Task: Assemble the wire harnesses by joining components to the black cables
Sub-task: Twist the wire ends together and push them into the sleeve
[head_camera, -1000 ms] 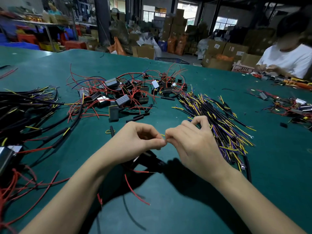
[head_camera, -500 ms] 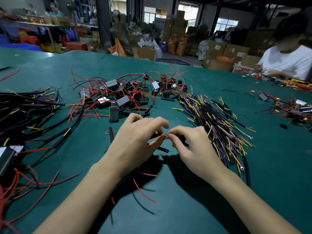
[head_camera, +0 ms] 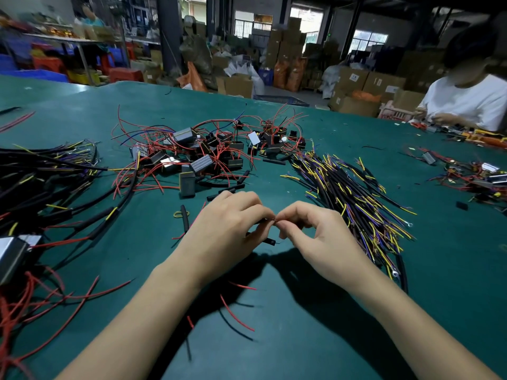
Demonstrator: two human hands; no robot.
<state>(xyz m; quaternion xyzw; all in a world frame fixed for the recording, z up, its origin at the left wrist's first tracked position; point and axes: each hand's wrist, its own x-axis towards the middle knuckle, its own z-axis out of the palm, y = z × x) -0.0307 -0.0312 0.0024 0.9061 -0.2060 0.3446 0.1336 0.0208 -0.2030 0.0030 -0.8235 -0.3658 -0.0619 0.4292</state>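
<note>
My left hand [head_camera: 227, 229] and my right hand [head_camera: 321, 237] meet fingertip to fingertip over the green table [head_camera: 301, 338]. Both pinch thin wire ends at the spot where they touch. A short black sleeve [head_camera: 270, 240] pokes out below the fingers, and red and black wires [head_camera: 236, 316] trail down from under the left hand. Right of my hands lies a pile of black cables with yellow and purple ends [head_camera: 354, 198]. Beyond my hands sits a heap of small black box components with red leads [head_camera: 203, 154].
A bundle of thicker black cables [head_camera: 41, 185] covers the left side, with red wires [head_camera: 35, 294] and a metal box [head_camera: 13, 256] at the near left. Loose black tube pieces [head_camera: 184, 215] lie by the left hand. A person in white [head_camera: 466, 102] works at the far right.
Both hands have moved forward, away from me, and stayed joined at the fingertips. The trailing red and black wires moved with them.
</note>
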